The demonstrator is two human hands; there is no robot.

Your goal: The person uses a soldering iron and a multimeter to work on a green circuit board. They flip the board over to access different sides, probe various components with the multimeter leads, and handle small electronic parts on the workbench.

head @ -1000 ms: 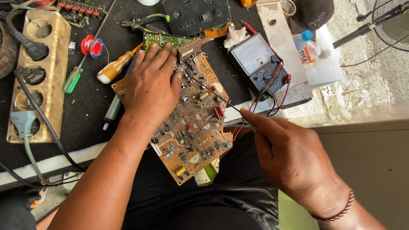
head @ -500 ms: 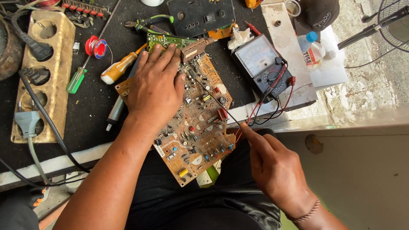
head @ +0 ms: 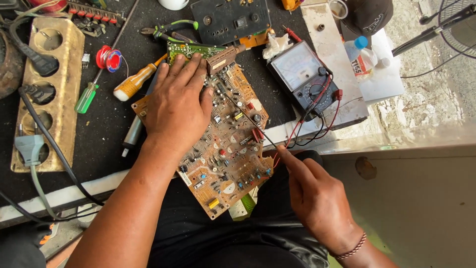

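Note:
A brown circuit board crowded with small parts lies tilted over the table's front edge and my lap. My left hand rests flat on its upper left part, fingers spread toward a small green board. My right hand pinches a thin black test probe whose tip touches the board's upper middle. Red and black leads run from the probe area to an analog multimeter right of the board.
A wooden multi-socket strip with plugs stands at left. Screwdrivers, a solder spool and pliers lie above the board. A plastic bottle and dark cap sit at upper right.
My right hand has moved left and up toward the board, bringing the probe tip onto it. The left hand stays pressed on the board.

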